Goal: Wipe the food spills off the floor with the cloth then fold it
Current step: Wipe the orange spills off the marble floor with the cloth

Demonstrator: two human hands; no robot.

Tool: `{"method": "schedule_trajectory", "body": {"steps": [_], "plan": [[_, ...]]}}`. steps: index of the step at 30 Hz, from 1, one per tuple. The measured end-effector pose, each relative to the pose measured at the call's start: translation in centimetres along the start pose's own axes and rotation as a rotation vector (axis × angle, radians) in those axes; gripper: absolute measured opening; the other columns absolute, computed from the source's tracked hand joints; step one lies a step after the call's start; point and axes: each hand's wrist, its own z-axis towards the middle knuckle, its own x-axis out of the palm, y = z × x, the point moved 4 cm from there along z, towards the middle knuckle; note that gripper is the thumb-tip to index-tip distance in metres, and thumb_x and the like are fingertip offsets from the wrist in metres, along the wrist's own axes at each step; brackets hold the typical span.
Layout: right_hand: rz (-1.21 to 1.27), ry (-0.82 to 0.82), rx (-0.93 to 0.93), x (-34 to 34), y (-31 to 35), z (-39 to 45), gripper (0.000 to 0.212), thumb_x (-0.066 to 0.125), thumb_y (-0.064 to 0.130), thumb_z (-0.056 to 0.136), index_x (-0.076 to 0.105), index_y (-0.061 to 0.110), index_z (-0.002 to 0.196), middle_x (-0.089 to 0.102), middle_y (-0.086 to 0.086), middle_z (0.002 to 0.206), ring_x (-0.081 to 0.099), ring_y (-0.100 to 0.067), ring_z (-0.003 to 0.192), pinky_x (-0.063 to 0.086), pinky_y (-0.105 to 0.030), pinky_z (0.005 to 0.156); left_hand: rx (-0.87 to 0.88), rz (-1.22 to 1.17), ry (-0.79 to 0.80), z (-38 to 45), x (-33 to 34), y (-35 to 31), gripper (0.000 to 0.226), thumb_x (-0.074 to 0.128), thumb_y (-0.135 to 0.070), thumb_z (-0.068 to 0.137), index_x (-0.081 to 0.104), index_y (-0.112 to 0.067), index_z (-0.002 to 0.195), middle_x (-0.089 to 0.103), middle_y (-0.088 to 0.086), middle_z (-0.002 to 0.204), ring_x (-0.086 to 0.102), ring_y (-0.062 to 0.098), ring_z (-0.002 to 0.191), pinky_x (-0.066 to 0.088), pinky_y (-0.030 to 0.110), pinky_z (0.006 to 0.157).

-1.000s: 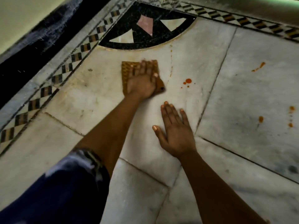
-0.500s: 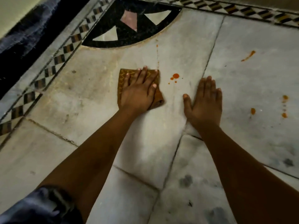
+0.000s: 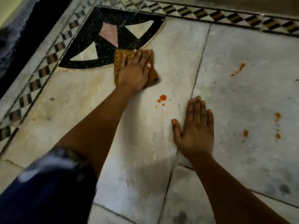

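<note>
Nearest the camera, a dark blue sleeve [image 3: 43, 191] covers the upper part of the left arm. Just beyond, the right hand [image 3: 195, 131] lies flat on the pale marble floor [image 3: 137, 159], palm down, fingers spread and holding nothing, across a joint between slabs. Between the two hands sits a cluster of orange-red spill drops [image 3: 162, 98], one larger blot with small specks around it. More orange spots [image 3: 278, 125] and a streak [image 3: 238, 71] mark the slab to the right, well apart from both hands. Farther on, the left hand [image 3: 135, 71] presses flat on the cloth [image 3: 118, 62], fingers extended over it. The cloth is folded, mustard-brown with a yellow zigzag pattern, and pokes out on both sides of the hand. Its far edge touches a black quarter-circle inlay [image 3: 113, 39] with pale and pink triangles. A checkered border [image 3: 226, 17] runs along the far edge.
</note>
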Motion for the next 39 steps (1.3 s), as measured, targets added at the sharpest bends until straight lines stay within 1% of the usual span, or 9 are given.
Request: {"method": "schedule_trajectory", "body": {"steps": [5, 11, 14, 19, 22, 25, 29, 33, 39], "plan": [[-0.010, 0.014, 0.004, -0.2, 0.0, 0.0, 0.075, 0.027, 0.050, 0.090, 0.024, 0.002, 0.146, 0.021, -0.019, 0.153, 0.021, -0.032, 0.142, 0.011, -0.043, 0.115, 0.073, -0.012, -0.053, -7.2, 0.3, 1.3, 0.055, 0.017, -0.039, 0.094, 0.028, -0.024, 0.147, 0.024, 0.001, 0.155, 0.021, 0.018, 0.143, 0.005, 0.037, 0.115], [0.007, -0.009, 0.008, -0.1, 0.0, 0.0, 0.074, 0.028, 0.050, 0.089, 0.027, 0.001, 0.145, 0.024, -0.019, 0.152, 0.023, -0.031, 0.141, 0.012, -0.043, 0.115, -0.141, -0.024, -0.032, 3.4, -0.2, 2.6, 0.048, 0.021, -0.033, 0.101, 0.016, -0.028, 0.149, 0.012, 0.001, 0.158, 0.006, 0.019, 0.146, 0.003, 0.042, 0.115], [0.010, -0.017, 0.012, 0.0, -0.1, 0.0, 0.074, 0.029, 0.049, 0.089, 0.027, 0.002, 0.145, 0.024, -0.019, 0.152, 0.023, -0.031, 0.141, 0.013, -0.043, 0.115, -0.051, -0.016, 0.019, 5.6, -0.2, 0.7, 0.049, 0.021, -0.033, 0.101, 0.015, -0.028, 0.149, 0.009, 0.000, 0.159, 0.004, 0.019, 0.146, 0.001, 0.041, 0.116], [0.016, -0.003, 0.014, -0.1, -0.1, 0.0, 0.074, 0.030, 0.050, 0.089, 0.028, 0.002, 0.145, 0.024, -0.017, 0.153, 0.023, -0.029, 0.141, 0.014, -0.043, 0.115, 0.223, -0.001, 0.008, 0.7, 0.1, 1.8, 0.054, 0.017, -0.041, 0.096, 0.020, -0.028, 0.148, 0.016, -0.002, 0.157, 0.012, 0.017, 0.145, 0.003, 0.039, 0.115], [0.006, 0.000, 0.009, 0.0, 0.0, 0.0, 0.074, 0.029, 0.050, 0.089, 0.026, 0.003, 0.146, 0.022, -0.016, 0.154, 0.020, -0.027, 0.142, 0.013, -0.042, 0.115, -0.032, -0.035, -0.062, 3.9, -0.4, 3.3, 0.050, 0.020, -0.036, 0.101, 0.017, -0.024, 0.149, 0.012, 0.001, 0.158, 0.009, 0.019, 0.145, 0.002, 0.041, 0.116], [0.008, -0.001, 0.006, 0.2, -0.1, 0.1, 0.074, 0.029, 0.051, 0.089, 0.026, 0.004, 0.146, 0.021, -0.016, 0.154, 0.018, -0.026, 0.143, 0.012, -0.042, 0.115, -0.294, -0.090, 0.004, 9.6, -0.6, 2.9, 0.052, 0.016, -0.034, 0.101, 0.009, -0.021, 0.151, 0.002, 0.004, 0.159, -0.001, 0.023, 0.146, -0.002, 0.045, 0.116], [0.013, 0.002, 0.007, 0.1, -0.1, 0.1, 0.074, 0.029, 0.050, 0.089, 0.026, 0.003, 0.146, 0.022, -0.015, 0.154, 0.019, -0.026, 0.143, 0.012, -0.041, 0.115, -0.141, -0.085, 0.072, 11.9, -1.0, 0.8, 0.052, 0.017, -0.036, 0.101, 0.010, -0.024, 0.151, 0.002, 0.000, 0.159, 0.000, 0.022, 0.146, -0.001, 0.045, 0.117], [0.018, 0.000, 0.013, 0.1, -0.2, 0.0, 0.074, 0.031, 0.049, 0.088, 0.028, 0.003, 0.145, 0.024, -0.017, 0.153, 0.021, -0.028, 0.142, 0.014, -0.043, 0.115, 0.080, 0.011, -0.007, 5.9, -0.5, 2.7, 0.049, 0.023, -0.039, 0.101, 0.021, -0.029, 0.149, 0.014, -0.004, 0.158, 0.012, 0.019, 0.145, 0.004, 0.044, 0.115], [0.010, -0.014, 0.004, 0.1, -0.2, 0.1, 0.074, 0.030, 0.050, 0.088, 0.026, 0.004, 0.146, 0.024, -0.017, 0.153, 0.022, -0.029, 0.142, 0.015, -0.043, 0.114, -0.220, -0.077, 0.016, 8.6, -1.1, 2.5, 0.049, 0.019, -0.038, 0.100, 0.018, -0.028, 0.149, 0.008, -0.001, 0.159, 0.003, 0.022, 0.146, -0.004, 0.051, 0.114]]}}
